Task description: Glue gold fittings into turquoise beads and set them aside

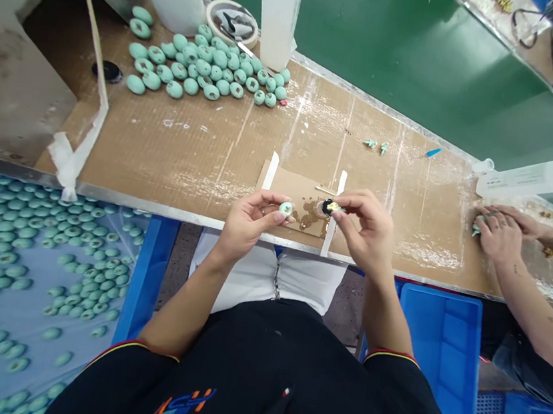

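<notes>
Between the thumb and fingers of my left hand (253, 223) is a small mint-green oval piece (285, 209) with an opening in it. My right hand (365, 228) pinches a small yellowish piece (333, 206), held at a small black-topped pot (326, 206). The pot stands on a cardboard pad (298, 193) marked with wet brown spots. White tape strips (271, 171) lie along the pad's two sides, and a thin stick (326, 190) rests near its upper right corner.
Many green oval pieces (203, 67) lie at the back left beside a tall bottle (280, 16) and a tape roll (232, 21). More fill a blue bin (147, 272) at lower left. Another person's hands (502, 235) work at right, near a clear bottle (526, 179).
</notes>
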The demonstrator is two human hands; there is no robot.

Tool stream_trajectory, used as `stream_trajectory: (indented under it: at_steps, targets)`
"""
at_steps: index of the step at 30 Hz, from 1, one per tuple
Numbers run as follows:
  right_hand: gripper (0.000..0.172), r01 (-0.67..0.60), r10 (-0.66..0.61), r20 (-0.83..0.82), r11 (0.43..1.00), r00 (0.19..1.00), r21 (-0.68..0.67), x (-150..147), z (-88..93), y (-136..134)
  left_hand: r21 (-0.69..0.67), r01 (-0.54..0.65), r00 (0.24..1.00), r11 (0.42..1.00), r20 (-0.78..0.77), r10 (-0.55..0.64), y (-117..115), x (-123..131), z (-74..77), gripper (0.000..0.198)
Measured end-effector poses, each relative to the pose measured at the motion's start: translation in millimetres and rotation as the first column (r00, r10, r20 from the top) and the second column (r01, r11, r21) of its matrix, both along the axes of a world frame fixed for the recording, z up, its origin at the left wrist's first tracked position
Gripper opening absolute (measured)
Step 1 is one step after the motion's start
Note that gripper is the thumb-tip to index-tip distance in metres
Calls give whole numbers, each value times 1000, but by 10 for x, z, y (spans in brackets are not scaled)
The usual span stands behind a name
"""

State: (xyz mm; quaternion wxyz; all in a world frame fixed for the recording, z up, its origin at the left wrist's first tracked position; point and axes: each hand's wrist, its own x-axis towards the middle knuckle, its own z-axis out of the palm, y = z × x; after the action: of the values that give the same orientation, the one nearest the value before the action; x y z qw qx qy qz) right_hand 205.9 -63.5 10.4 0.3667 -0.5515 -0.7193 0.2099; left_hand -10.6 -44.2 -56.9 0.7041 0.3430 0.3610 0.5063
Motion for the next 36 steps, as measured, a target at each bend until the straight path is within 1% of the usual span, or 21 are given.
stream_trajectory:
  at_steps: [5,8,10,13,16,20,22,24,28,30,33,36]
  targets:
    - [17,-14,2,-250,999,968,-49,-322,-122,-165,38,-10,1000,999,-2,10,-56,118,62,45]
    - [15,-13,-17,-341,996,940,-86,-399,-191,-194,55,-31,999,998,-11,32,-101,168,95,45]
    - [13,-22,-9,-380,997,925,-78,-405,-216,-203,67,-36,999,997,-18,37,-122,191,113,45]
    - [11,-33,6,-390,997,921,-64,-380,-227,-215,78,-31,999,996,-34,34,-133,212,133,44]
    - [9,-24,-3,-340,997,941,-74,-337,-220,-215,103,-20,998,994,-57,26,-131,217,141,42]
    - [9,-63,37,-307,995,951,-74,-285,-201,-193,205,-34,994,978,-99,55,-126,196,131,33]
    - [12,-70,37,-330,994,943,-86,-279,-204,-188,267,-40,991,963,-113,72,-119,177,124,28]
    - [14,-51,3,-382,992,924,-116,-289,-223,-197,317,-35,990,948,-119,77,-111,159,119,26]
    - [12,-10,-71,-527,989,847,-150,-326,-288,-263,389,-4,991,921,-119,54,-109,132,121,23]
    - [14,11,-89,-557,990,825,-142,-336,-305,-307,407,11,991,913,-125,44,-125,125,132,20]
    - [12,23,-83,-542,993,836,-116,-327,-285,-366,420,36,989,907,-147,29,-158,122,170,19]
    - [11,14,-51,-501,997,864,-77,-290,-217,-401,438,81,982,895,-187,3,-182,124,233,16]
